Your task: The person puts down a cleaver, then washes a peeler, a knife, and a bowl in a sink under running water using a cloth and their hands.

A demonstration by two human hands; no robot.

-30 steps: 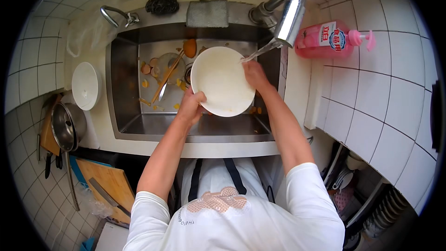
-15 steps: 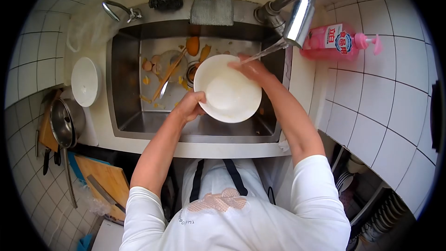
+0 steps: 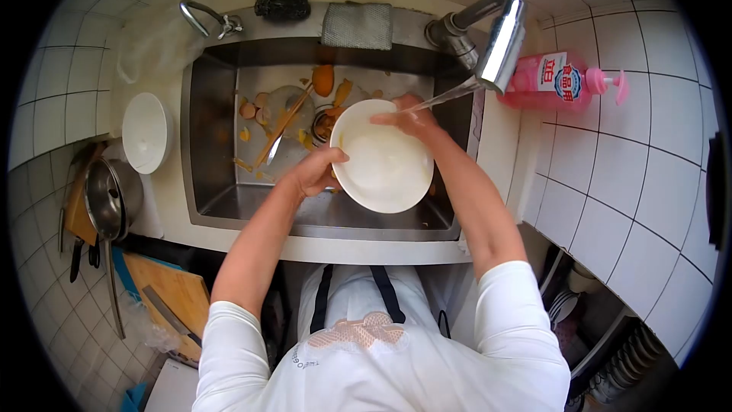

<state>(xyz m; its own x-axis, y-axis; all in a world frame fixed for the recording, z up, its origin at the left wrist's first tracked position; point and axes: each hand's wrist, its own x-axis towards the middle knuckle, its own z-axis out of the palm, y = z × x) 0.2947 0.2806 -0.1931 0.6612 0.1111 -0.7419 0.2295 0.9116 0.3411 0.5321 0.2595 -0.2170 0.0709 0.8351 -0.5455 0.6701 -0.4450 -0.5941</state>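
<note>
A white bowl [image 3: 385, 164] is held over the sink [image 3: 229, 217], tilted so its inside faces me. My left hand [image 3: 314, 170] grips its left rim, thumb on top and fingers underneath. At the far rim my right hand [image 3: 408, 116] holds the bowl, thumb over the inside and the other fingers partly hidden behind it. Water from the faucet [image 3: 499, 46] runs onto my right hand. Below, in the sink, lie wooden chopsticks [image 3: 288, 122], eggshells [image 3: 248, 110], an orange piece [image 3: 322, 81] and several peelings beside the drain [image 3: 322, 128].
Another white bowl [image 3: 147, 133] stands on the left counter. A pink soap bottle [image 3: 553, 82] is at the right. Behind the sink are a dark scouring pad [image 3: 282, 4], a grey cloth [image 3: 357, 26] and a small tap [image 3: 202, 17]. Pans [image 3: 107, 197] hang at the lower left.
The view has shifted slightly. The bowl has moved a little nearer to me within the sink, still in both hands. My right thumb now reaches further over the bowl's inside.
</note>
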